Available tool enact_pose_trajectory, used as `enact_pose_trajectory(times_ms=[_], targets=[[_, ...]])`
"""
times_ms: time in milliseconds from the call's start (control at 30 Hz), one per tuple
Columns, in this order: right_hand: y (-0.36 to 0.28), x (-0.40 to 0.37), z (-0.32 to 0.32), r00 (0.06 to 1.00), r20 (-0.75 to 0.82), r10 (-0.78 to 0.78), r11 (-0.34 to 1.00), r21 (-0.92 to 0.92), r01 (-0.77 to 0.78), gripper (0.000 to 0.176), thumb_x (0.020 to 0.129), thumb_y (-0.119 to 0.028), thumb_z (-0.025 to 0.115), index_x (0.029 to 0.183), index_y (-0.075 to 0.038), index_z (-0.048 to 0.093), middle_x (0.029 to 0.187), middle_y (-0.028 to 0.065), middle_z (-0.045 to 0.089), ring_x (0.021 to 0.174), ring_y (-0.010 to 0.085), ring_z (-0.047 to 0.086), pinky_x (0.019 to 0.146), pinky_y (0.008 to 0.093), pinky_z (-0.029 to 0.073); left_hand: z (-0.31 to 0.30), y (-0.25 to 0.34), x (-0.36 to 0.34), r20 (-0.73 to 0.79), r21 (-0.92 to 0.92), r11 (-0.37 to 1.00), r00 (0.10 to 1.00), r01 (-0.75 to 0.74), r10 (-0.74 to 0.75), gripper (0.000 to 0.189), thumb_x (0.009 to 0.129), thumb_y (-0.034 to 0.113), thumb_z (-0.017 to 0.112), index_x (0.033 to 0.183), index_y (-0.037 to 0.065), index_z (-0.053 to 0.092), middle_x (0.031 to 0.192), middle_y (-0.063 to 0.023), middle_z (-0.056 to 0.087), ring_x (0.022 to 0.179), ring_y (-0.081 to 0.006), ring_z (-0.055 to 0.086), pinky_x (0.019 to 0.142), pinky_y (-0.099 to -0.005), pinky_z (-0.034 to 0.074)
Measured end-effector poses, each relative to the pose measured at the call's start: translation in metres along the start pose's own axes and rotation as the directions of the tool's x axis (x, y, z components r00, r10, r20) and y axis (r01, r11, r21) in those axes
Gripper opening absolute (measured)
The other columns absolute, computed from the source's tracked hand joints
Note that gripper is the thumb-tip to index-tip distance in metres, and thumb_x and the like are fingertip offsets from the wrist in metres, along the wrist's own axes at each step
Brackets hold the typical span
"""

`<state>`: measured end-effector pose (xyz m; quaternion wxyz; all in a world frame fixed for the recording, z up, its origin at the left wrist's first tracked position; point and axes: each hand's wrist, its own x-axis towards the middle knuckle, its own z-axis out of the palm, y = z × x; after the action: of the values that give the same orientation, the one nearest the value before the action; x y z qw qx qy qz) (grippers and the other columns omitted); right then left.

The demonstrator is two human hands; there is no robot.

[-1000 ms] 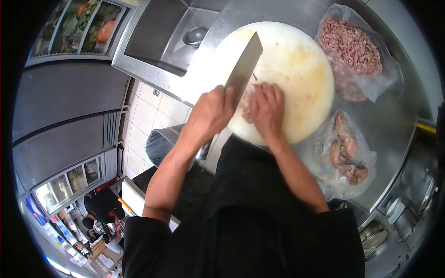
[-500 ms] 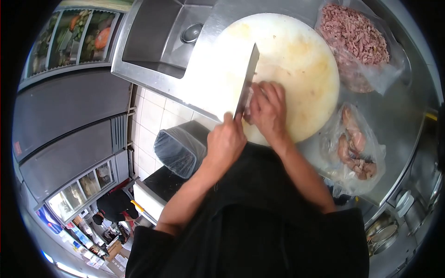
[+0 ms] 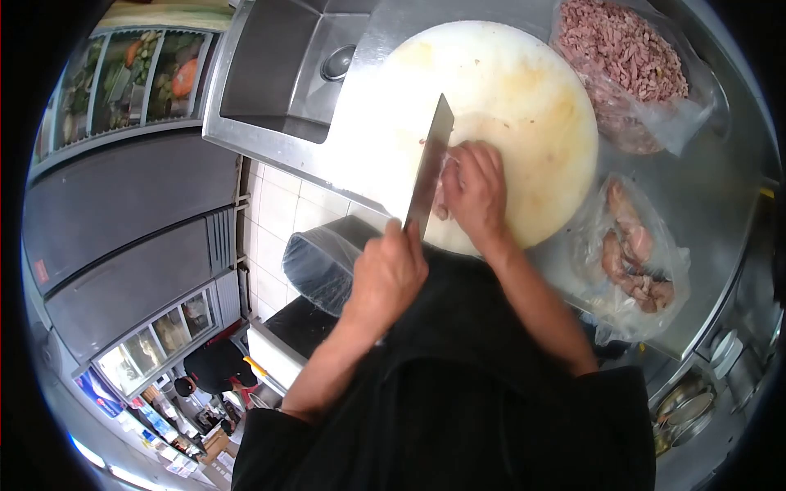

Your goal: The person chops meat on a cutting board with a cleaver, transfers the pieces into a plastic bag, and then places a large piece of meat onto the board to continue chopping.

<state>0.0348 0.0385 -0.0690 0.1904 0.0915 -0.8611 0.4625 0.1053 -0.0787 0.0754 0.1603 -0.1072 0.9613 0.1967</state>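
Note:
My left hand is wrapped round the handle of a cleaver, whose broad blade points away from me over the round white chopping board. Right beside the blade, the curled fingers of my right hand press on a small piece of pinkish meat. Part of that meat is hidden under the fingers. A few tiny scraps lie on the board.
At the back right sits a plastic bag of chopped meat; nearer is another bag with larger meat pieces. A sink and a lined bin are at left. Another person bends over in the background.
The cleaver and my left hand have shifted slightly toward me and to the left. My right hand stays almost in place, and more of the meat shows beside the blade.

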Motion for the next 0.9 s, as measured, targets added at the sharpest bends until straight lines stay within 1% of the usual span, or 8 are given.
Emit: enact_pose_trajectory(times_ms=[133, 200, 300, 400, 633, 800, 833, 900], targets=[[0.003, 0.0, 0.001, 0.999, -0.002, -0.051, 0.998, -0.023, 0.051, 0.019, 0.082, -0.001, 0.068, 0.101, 0.0, 0.067, 0.105, 0.0138, 0.066, 0.108, 0.0346, 0.059, 0.096, 0.044, 0.049, 0.041, 0.001, 0.034, -0.137, -0.047, 0.998, 0.99, -0.038, 0.031, 0.03, 0.103, 0.017, 0.052, 0.084, -0.007, 0.054, 0.064, -0.0347, 0.058, 0.064, -0.0541, 0.061, 0.056, -0.0581, 0.049], [0.006, -0.004, 0.001, 0.999, 0.014, -0.039, 0.999, 0.021, 0.039, 0.021, 0.079, 0.001, 0.068, 0.1, 0.0, 0.066, 0.105, 0.0137, 0.065, 0.108, 0.035, 0.059, 0.096, 0.0438, 0.049, 0.048, 0.005, 0.082, -0.228, -0.118, 0.978, 0.963, -0.171, 0.141, 0.031, 0.103, 0.018, 0.053, 0.084, -0.007, 0.056, 0.068, -0.0356, 0.06, 0.067, -0.0537, 0.062, 0.056, -0.0573, 0.049], [0.004, 0.0, -0.006, 0.993, 0.115, -0.016, 0.999, 0.038, 0.012, 0.029, 0.077, 0.002, 0.067, 0.106, -0.002, 0.061, 0.109, 0.0144, 0.062, 0.111, 0.0356, 0.056, 0.099, 0.044, 0.046, 0.027, 0.025, 0.115, -0.258, -0.209, 0.969, 0.963, -0.131, 0.075, 0.037, 0.103, 0.021, 0.052, 0.082, -0.009, 0.06, 0.073, -0.0364, 0.061, 0.072, -0.0546, 0.063, 0.062, -0.0567, 0.051], [0.003, 0.003, -0.01, 0.987, 0.161, 0.006, 1.0, -0.001, -0.006, 0.032, 0.079, 0.001, 0.066, 0.11, -0.002, 0.059, 0.113, 0.0159, 0.06, 0.112, 0.0363, 0.054, 0.102, 0.0447, 0.044, -0.003, 0.026, 0.093, -0.194, -0.127, 0.967, 0.961, -0.222, 0.195, 0.04, 0.103, 0.023, 0.053, 0.082, -0.01, 0.061, 0.073, -0.0368, 0.061, 0.074, -0.0562, 0.062, 0.064, -0.0573, 0.051], [0.004, 0.002, -0.006, 0.991, 0.133, -0.018, 1.0, -0.014, 0.02, 0.027, 0.083, -0.002, 0.066, 0.109, 0.0, 0.059, 0.113, 0.018, 0.06, 0.112, 0.0375, 0.054, 0.101, 0.0457, 0.044, 0.019, 0.006, -0.001, -0.047, -0.08, 0.996, 0.998, 0.04, -0.043, 0.033, 0.102, 0.017, 0.055, 0.08, -0.007, 0.056, 0.064, -0.0351, 0.059, 0.068, -0.0543, 0.062, 0.061, -0.0593, 0.049], [0.008, -0.001, -0.002, 0.991, 0.12, -0.055, 0.998, -0.017, 0.057, 0.021, 0.087, -0.005, 0.063, 0.106, 0.002, 0.06, 0.113, 0.0194, 0.061, 0.112, 0.0385, 0.055, 0.101, 0.0454, 0.045, 0.044, 0.016, 0.079, -0.247, -0.148, 0.984, 0.967, -0.102, 0.063, 0.033, 0.102, 0.017, 0.054, 0.08, -0.008, 0.057, 0.067, -0.0353, 0.059, 0.067, -0.0537, 0.062, 0.057, -0.0561, 0.05], [0.007, -0.003, -0.004, 0.99, 0.133, -0.039, 0.999, 0.006, 0.039, 0.02, 0.088, -0.005, 0.062, 0.106, 0.002, 0.06, 0.114, 0.0198, 0.061, 0.112, 0.0388, 0.055, 0.101, 0.0453, 0.045, 0.035, 0.025, 0.099, -0.242, -0.171, 0.972, 0.963, -0.16, 0.115, 0.038, 0.102, 0.023, 0.052, 0.079, -0.006, 0.059, 0.073, -0.0369, 0.063, 0.072, -0.0544, 0.064, 0.065, -0.0566, 0.055], [0.007, 0.0, -0.007, 0.987, 0.157, -0.023, 0.999, 0.034, 0.017, 0.019, 0.088, -0.004, 0.061, 0.106, 0.002, 0.06, 0.113, 0.0206, 0.061, 0.112, 0.039, 0.055, 0.101, 0.0452, 0.045, 0.036, 0.025, 0.124, -0.273, -0.195, 0.97, 0.958, -0.148, 0.091, 0.039, 0.102, 0.022, 0.051, 0.081, -0.009, 0.061, 0.075, -0.0377, 0.062, 0.073, -0.0544, 0.064, 0.065, -0.0552, 0.054]])
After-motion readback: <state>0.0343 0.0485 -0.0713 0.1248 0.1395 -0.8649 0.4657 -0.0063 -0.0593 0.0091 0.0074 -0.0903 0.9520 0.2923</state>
